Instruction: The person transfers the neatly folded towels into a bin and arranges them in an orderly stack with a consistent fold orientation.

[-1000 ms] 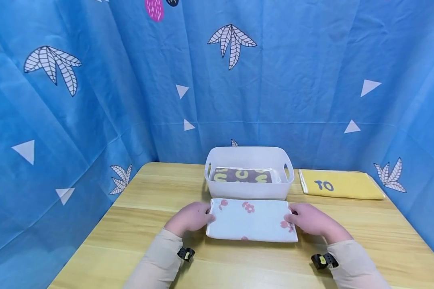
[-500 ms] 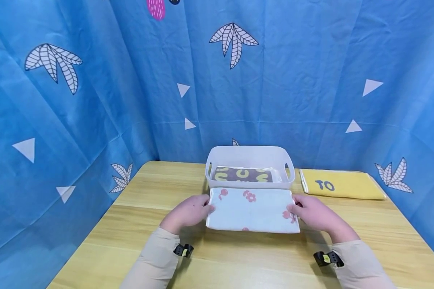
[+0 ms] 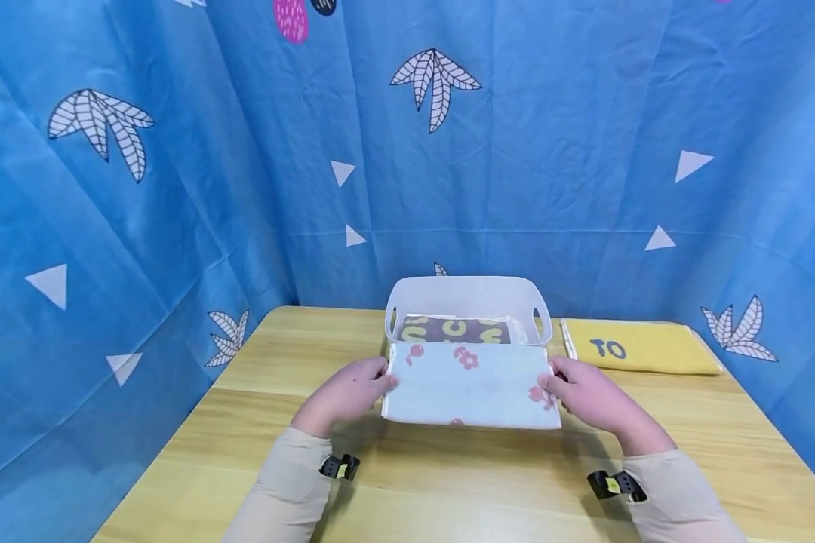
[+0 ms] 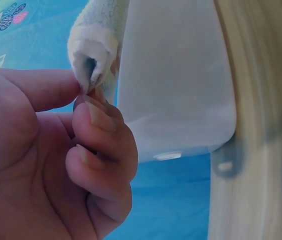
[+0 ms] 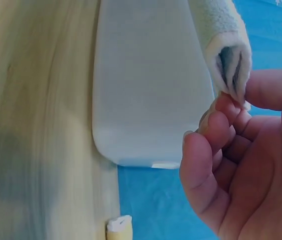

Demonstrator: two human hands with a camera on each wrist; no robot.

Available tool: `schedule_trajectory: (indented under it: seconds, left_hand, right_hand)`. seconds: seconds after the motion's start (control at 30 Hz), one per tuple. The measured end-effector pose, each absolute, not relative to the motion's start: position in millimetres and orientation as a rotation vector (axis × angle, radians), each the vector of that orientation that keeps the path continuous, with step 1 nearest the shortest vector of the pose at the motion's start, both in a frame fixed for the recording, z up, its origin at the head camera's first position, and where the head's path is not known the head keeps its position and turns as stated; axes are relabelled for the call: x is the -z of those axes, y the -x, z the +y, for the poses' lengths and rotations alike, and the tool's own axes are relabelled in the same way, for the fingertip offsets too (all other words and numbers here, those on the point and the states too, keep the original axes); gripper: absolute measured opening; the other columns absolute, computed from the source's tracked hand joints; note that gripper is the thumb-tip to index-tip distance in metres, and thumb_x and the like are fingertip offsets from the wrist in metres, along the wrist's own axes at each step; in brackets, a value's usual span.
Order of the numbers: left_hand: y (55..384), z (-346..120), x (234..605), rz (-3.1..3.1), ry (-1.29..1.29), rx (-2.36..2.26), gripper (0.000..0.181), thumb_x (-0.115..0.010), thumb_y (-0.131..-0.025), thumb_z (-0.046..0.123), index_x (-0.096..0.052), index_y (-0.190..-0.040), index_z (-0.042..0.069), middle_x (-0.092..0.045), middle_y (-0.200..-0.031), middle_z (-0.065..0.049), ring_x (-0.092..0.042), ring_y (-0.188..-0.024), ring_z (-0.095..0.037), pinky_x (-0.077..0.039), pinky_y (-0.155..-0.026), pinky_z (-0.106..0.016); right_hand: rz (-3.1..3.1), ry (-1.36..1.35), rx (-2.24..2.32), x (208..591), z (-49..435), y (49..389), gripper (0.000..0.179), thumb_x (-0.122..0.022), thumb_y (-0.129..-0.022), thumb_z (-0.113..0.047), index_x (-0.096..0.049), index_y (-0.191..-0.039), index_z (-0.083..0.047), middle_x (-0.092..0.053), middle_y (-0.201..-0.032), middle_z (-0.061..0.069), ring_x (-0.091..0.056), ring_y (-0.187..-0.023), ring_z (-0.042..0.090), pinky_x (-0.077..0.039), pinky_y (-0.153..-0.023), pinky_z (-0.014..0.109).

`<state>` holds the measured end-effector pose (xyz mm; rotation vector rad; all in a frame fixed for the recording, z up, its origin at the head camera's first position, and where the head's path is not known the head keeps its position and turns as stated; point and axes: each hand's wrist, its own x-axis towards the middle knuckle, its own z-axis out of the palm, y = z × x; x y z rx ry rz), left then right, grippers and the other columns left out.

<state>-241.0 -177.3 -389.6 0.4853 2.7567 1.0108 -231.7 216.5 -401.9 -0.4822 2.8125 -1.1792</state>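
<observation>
In the head view, a folded white towel (image 3: pixel 469 388) with pink flowers hangs between the two hands, raised off the table (image 3: pixel 462 486). At its nine o'clock the left hand (image 3: pixel 353 388) pinches one end; at three o'clock the right hand (image 3: pixel 587 392) pinches the other, each thumb lying on top. At the towel's twelve o'clock stands a white basket (image 3: pixel 465 294), its front wall mostly hidden behind the towel, with a dark cloth (image 3: pixel 438 329) bearing yellow shapes inside. At two o'clock a folded yellow towel (image 3: pixel 641 347) lies on the table, beside the basket. A blue curtain (image 3: pixel 550 151) rises behind. In the left wrist view, the left hand, towards eight o'clock, nips the rolled-looking towel end at eleven between thumb and curled fingers, no wider apart than the fabric; the basket wall fills one o'clock. In the right wrist view, the right hand at four o'clock grips the folded layers likewise, towel near one, basket at twelve, yellow towel's edge near six.
</observation>
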Motion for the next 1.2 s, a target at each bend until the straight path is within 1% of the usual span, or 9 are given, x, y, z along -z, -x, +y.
schedule_trajectory:
  seconds: [0.23, 0.37, 0.5, 0.57, 0.7, 0.8, 0.97, 1.07, 1.2]
  left_hand:
    - [250, -177, 379, 2.736, -0.510, -1.034, 0.020, -0.052, -0.107, 0.029, -0.063, -0.106, 0.012, -0.057, -0.079, -0.005, -0.050, -0.064, -0.020, -0.043, -0.060, -0.037]
    - [258, -176, 371, 2.727, -0.530, -1.021, 0.018, -0.052, -0.107, 0.026, -0.062, -0.103, 0.013, -0.053, -0.074, -0.005, -0.047, -0.059, -0.018, -0.041, -0.056, -0.035]
    - [268, -176, 367, 2.697, -0.530, -1.014, 0.017, -0.052, -0.107, 0.024, -0.061, -0.100, 0.012, -0.051, -0.071, -0.005, -0.046, -0.056, -0.017, -0.040, -0.054, -0.033]
    - [273, -176, 365, 2.688, -0.520, -1.009, 0.017, -0.052, -0.107, 0.024, -0.061, -0.100, 0.011, -0.051, -0.070, -0.005, -0.045, -0.055, -0.017, -0.039, -0.054, -0.032]
    - [286, -175, 361, 2.697, -0.506, -0.993, 0.019, -0.052, -0.107, 0.025, -0.061, -0.102, 0.009, -0.051, -0.072, -0.005, -0.045, -0.057, -0.017, -0.038, -0.054, -0.031]
    - [296, -174, 358, 2.719, -0.504, -0.948, 0.021, -0.051, -0.107, 0.026, -0.061, -0.101, 0.009, -0.051, -0.074, -0.005, -0.046, -0.060, -0.018, -0.039, -0.056, -0.032]
    - [311, -172, 351, 2.795, -0.510, -0.824, 0.027, -0.049, -0.107, 0.029, -0.056, -0.091, 0.008, -0.046, -0.076, -0.005, -0.045, -0.067, -0.020, -0.038, -0.063, -0.034]
    - [320, -170, 347, 2.819, -0.491, -0.789, 0.029, -0.049, -0.107, 0.029, -0.054, -0.088, 0.008, -0.046, -0.078, -0.006, -0.045, -0.070, -0.021, -0.039, -0.065, -0.036]
    - [331, -166, 343, 2.833, -0.460, -0.776, 0.029, -0.047, -0.107, 0.029, -0.056, -0.091, 0.007, -0.048, -0.080, -0.007, -0.047, -0.073, -0.022, -0.040, -0.067, -0.036]
  right_hand:
    - [2.777, 0.499, 1.234, 391, 219, 238, 0.021, -0.054, -0.106, -0.025, -0.058, -0.092, -0.009, -0.053, -0.073, 0.006, -0.045, -0.054, 0.018, -0.040, -0.050, 0.032]
    - [2.784, 0.522, 1.231, 386, 220, 247, 0.019, -0.053, -0.106, -0.023, -0.060, -0.096, -0.009, -0.056, -0.077, 0.006, -0.048, -0.056, 0.019, -0.042, -0.050, 0.032]
    - [2.790, 0.522, 1.190, 382, 220, 257, 0.021, -0.052, -0.107, -0.025, -0.060, -0.095, -0.009, -0.055, -0.073, 0.007, -0.049, -0.056, 0.019, -0.043, -0.051, 0.034]
    - [2.787, 0.517, 1.175, 380, 220, 261, 0.022, -0.052, -0.107, -0.026, -0.060, -0.095, -0.009, -0.052, -0.070, 0.006, -0.048, -0.056, 0.019, -0.042, -0.051, 0.034]
    - [2.782, 0.545, 1.159, 374, 220, 272, 0.023, -0.050, -0.107, -0.026, -0.059, -0.095, -0.008, -0.052, -0.072, 0.005, -0.046, -0.057, 0.020, -0.041, -0.052, 0.034]
    - [2.784, 0.559, 1.134, 370, 222, 283, 0.024, -0.050, -0.107, -0.025, -0.058, -0.093, -0.008, -0.054, -0.074, 0.008, -0.047, -0.057, 0.021, -0.041, -0.053, 0.034]
    - [2.766, 0.531, 1.096, 362, 223, 302, 0.026, -0.048, -0.107, -0.024, -0.056, -0.090, -0.007, -0.053, -0.069, 0.013, -0.047, -0.055, 0.021, -0.041, -0.050, 0.036]
    - [2.759, 0.508, 1.071, 356, 222, 311, 0.026, -0.047, -0.108, -0.024, -0.056, -0.092, -0.006, -0.053, -0.068, 0.011, -0.047, -0.055, 0.022, -0.042, -0.051, 0.037]
    - [2.731, 0.489, 1.062, 350, 221, 322, 0.025, -0.047, -0.108, -0.022, -0.056, -0.095, -0.003, -0.050, -0.067, 0.008, -0.045, -0.055, 0.021, -0.042, -0.053, 0.037]
